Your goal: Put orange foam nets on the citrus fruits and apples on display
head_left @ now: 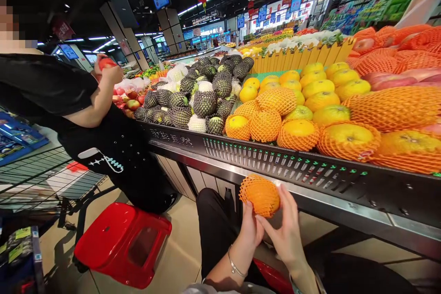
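Observation:
Both of my hands hold one orange fruit in an orange foam net [261,195] low in front of the display's black front edge [275,158]. My left hand [251,230] cups it from below and behind; a thin bracelet circles that wrist. My right hand [284,225] has its fingers up along the fruit's right side. Just above, on the display, lie several more netted orange fruits [265,124] and bare yellow ones [319,87].
A person in black [86,110] at the left leans on the display and holds a red fruit [106,63]. Dark netted fruits [203,98] fill the middle bin. A red basket [122,241] sits on the floor; a wire trolley [37,170] stands at the left.

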`<action>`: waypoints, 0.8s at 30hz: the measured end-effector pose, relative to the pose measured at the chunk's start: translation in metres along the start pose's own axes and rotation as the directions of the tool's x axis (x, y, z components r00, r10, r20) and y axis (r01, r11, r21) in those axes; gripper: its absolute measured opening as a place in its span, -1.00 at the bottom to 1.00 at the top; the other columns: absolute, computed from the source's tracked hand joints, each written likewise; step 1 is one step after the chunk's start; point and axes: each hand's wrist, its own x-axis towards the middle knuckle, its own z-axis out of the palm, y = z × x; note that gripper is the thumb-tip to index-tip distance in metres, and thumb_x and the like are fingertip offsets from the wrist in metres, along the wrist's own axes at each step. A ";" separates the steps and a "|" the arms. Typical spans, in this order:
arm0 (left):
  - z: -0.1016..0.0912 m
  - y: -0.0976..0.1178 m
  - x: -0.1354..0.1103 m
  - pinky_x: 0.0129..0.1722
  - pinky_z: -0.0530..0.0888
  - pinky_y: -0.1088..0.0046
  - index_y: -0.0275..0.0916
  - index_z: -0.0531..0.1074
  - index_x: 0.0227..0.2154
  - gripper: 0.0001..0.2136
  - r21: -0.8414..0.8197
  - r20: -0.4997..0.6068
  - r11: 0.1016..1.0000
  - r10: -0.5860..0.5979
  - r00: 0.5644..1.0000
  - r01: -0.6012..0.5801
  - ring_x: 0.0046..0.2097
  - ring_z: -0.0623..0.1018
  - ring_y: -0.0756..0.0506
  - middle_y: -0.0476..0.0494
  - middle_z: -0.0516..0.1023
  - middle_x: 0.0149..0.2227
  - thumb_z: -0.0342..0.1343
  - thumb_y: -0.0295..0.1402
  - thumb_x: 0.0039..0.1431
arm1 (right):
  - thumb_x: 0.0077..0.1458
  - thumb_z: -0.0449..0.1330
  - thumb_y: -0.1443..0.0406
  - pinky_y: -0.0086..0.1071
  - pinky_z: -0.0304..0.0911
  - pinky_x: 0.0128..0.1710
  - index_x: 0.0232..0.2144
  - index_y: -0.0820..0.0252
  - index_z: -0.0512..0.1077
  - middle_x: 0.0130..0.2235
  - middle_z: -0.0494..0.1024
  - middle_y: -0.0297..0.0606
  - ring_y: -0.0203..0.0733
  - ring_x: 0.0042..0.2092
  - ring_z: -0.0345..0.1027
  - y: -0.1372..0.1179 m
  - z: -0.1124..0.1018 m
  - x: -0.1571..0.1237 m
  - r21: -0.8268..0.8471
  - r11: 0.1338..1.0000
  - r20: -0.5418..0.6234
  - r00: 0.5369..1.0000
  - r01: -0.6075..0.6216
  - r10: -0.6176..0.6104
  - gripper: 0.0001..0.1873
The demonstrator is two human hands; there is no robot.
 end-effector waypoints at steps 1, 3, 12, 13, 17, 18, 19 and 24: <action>0.000 0.001 -0.004 0.20 0.31 0.12 -0.24 0.49 -0.22 -0.39 0.042 0.000 0.999 0.031 1.000 -0.031 0.16 0.40 -0.36 -0.34 0.53 -0.05 0.38 0.03 -0.35 | 0.18 0.17 0.17 0.11 0.05 0.23 0.29 0.00 -0.03 0.30 0.00 -0.10 0.12 0.31 -0.04 0.000 0.003 -0.001 0.011 0.999 0.029 0.999 -0.031 0.031 -0.29; 0.000 0.004 -0.010 0.14 0.38 0.18 -0.13 0.48 -0.22 -0.45 0.117 0.017 0.987 0.111 0.994 -0.112 0.08 0.47 -0.33 -0.26 0.54 -0.10 0.39 -0.02 -0.33 | 0.20 0.15 0.20 0.05 0.05 0.25 0.27 -0.03 0.03 0.30 0.02 -0.14 0.07 0.31 -0.02 -0.001 0.005 -0.003 0.047 0.999 0.064 0.998 -0.026 0.023 -0.36; 0.067 0.133 0.045 0.06 0.40 0.07 -0.17 0.26 -0.01 -0.23 0.463 0.438 0.240 0.775 0.455 -0.853 0.09 0.41 -0.33 -0.25 0.34 0.05 0.23 0.18 -0.26 | 0.26 0.03 0.25 -0.02 0.09 0.25 0.24 0.02 0.13 0.26 0.21 -0.17 -0.03 0.27 0.10 0.022 -0.032 -0.002 0.133 0.991 0.197 0.980 -0.006 -0.021 -0.49; 0.086 0.157 0.059 0.09 0.37 0.06 -0.17 0.26 -0.02 -0.27 0.479 0.532 0.072 0.769 0.355 -0.875 0.10 0.40 -0.31 -0.24 0.34 0.03 0.22 0.17 -0.22 | 0.26 0.03 0.23 -0.03 0.14 0.22 0.20 0.03 0.20 0.22 0.28 -0.18 -0.03 0.24 0.15 0.028 -0.038 -0.002 0.092 0.995 0.234 0.972 -0.025 0.003 -0.54; 0.178 0.229 0.118 0.18 0.22 -0.01 -0.28 0.25 0.01 -0.38 0.428 0.769 -0.270 0.611 0.191 -0.862 0.14 0.34 -0.26 -0.26 0.32 0.06 0.21 -0.02 -0.06 | 0.25 0.03 0.14 -0.06 0.27 0.14 0.10 -0.01 0.37 0.10 0.45 -0.22 -0.02 0.14 0.31 0.049 -0.061 -0.015 -0.070 0.995 0.382 0.919 -0.078 0.099 -0.60; 0.200 0.238 0.133 0.17 0.21 -0.05 -0.31 0.27 -0.01 -0.40 0.434 0.811 -0.315 0.544 0.214 -0.844 0.12 0.34 -0.27 -0.27 0.34 0.03 0.26 -0.10 -0.08 | 0.24 0.04 0.12 -0.05 0.29 0.13 0.09 -0.03 0.39 0.08 0.47 -0.24 -0.01 0.13 0.33 0.055 -0.065 -0.022 -0.101 0.991 0.397 0.910 -0.088 0.121 -0.60; 0.219 0.244 0.147 0.17 0.20 -0.06 -0.32 0.30 -0.01 -0.42 0.454 0.838 -0.352 0.479 0.259 -0.818 0.11 0.34 -0.27 -0.27 0.35 0.00 0.29 -0.18 -0.09 | 0.23 0.04 0.10 -0.03 0.30 0.12 0.08 -0.05 0.40 0.07 0.49 -0.25 0.01 0.12 0.35 0.061 -0.070 -0.030 -0.131 0.986 0.399 0.905 -0.101 0.145 -0.59; 0.263 0.233 0.203 0.11 0.29 0.04 -0.35 0.31 0.04 -0.39 0.562 0.759 -0.624 0.128 0.638 -0.543 0.06 0.41 -0.35 -0.35 0.33 0.01 0.31 -0.32 -0.12 | 0.16 0.09 0.06 -0.08 0.44 0.00 0.00 -0.13 0.48 0.00 0.55 -0.35 0.06 0.02 0.45 0.097 -0.104 -0.086 -0.231 0.958 0.267 0.936 -0.168 0.228 -0.62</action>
